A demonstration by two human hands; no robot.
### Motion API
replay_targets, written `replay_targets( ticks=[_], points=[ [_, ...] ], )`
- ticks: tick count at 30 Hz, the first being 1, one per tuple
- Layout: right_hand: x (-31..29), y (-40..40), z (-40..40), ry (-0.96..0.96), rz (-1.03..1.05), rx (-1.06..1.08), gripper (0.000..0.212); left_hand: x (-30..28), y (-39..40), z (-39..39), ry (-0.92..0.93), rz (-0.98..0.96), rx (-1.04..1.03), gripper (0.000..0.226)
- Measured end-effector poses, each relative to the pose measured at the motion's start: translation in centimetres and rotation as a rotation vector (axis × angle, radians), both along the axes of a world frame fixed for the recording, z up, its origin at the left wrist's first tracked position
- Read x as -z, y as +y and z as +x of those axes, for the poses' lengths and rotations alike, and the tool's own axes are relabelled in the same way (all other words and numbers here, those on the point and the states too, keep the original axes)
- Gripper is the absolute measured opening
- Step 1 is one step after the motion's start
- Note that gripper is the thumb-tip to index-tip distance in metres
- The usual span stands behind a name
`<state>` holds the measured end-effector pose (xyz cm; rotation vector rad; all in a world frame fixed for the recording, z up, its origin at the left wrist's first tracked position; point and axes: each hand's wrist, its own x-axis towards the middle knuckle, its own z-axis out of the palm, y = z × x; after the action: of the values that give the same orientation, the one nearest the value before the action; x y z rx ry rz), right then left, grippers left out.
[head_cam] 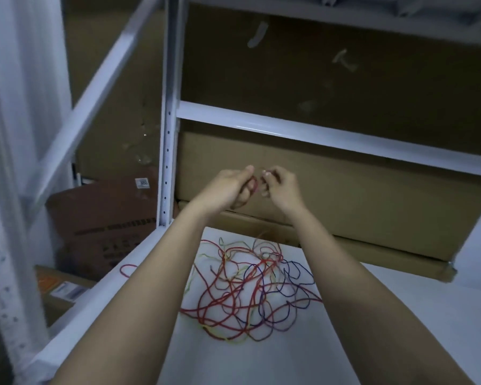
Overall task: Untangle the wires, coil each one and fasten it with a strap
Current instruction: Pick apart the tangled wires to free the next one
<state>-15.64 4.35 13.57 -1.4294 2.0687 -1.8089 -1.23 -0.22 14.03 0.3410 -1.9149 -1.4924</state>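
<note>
Both hands, left [231,187] and right [279,187], raised together, fingers curled.

White shelf [345,329], tangled coloured wires [245,290], cardboard boxes [345,245]

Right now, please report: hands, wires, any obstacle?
Left hand and right hand raised, pinching a red wire. Wire tangle loose on white shelf. Nothing blocking.

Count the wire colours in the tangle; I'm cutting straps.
3 at least: red throughout, blue at right, yellow-green along the front and left. Others may be hidden.
</note>
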Motion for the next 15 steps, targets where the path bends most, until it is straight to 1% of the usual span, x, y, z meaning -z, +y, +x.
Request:
replay_targets(
  ticks=[3, 4, 6, 7, 8, 10, 11, 13, 15],
  points=[
    [1.9, 0.1, 1.2, 0.063, 0.097, -0.06, 0.021, 0.0, 0.3, 1.8, 0.053, 0.18, 0.207, 0.042],
    [2.4, 0.2, 1.5, 0.133, 0.132, -0.048, 0.024, 0.1, 0.1, 2.3, 0.085, 0.227, 0.257, 0.042],
    [3.6, 0.3, 2.5, 0.35, 0.321, 0.06, 0.03, 0.0, -0.1, 3.1, 0.188, 0.358, 0.317, 0.039],
    [4.0, 0.3, 3.3, 0.388, 0.37, 0.097, 0.033, -0.1, -0.1, 3.3, 0.244, 0.432, 0.33, 0.036],
    [4.5, 0.3, 4.1, 0.336, 0.367, 0.051, 0.036, -0.2, -0.2, 3.5, 0.288, 0.478, 0.334, 0.034],
    [5.1, 0.8, 5.7, 0.149, 0.241, -0.109, 0.036, -0.2, -0.6, 3.8, 0.33, 0.486, 0.293, 0.031],
    [5.5, 0.9, 6.3, 0.121, 0.202, -0.135, 0.034, -0.1, -0.9, 3.9, 0.336, 0.467, 0.259, 0.029],
    [6.0, 1.2, 7.4, 0.16, 0.21, -0.121, 0.032, 0.2, -1.6, 3.9, 0.33, 0.397, 0.185, 0.027],
    [6.6, 1.0, 8.4, 0.248, 0.247, -0.122, 0.027, 0.7, -2.2, 3.7, 0.305, 0.299, 0.097, 0.027]
  ],
)
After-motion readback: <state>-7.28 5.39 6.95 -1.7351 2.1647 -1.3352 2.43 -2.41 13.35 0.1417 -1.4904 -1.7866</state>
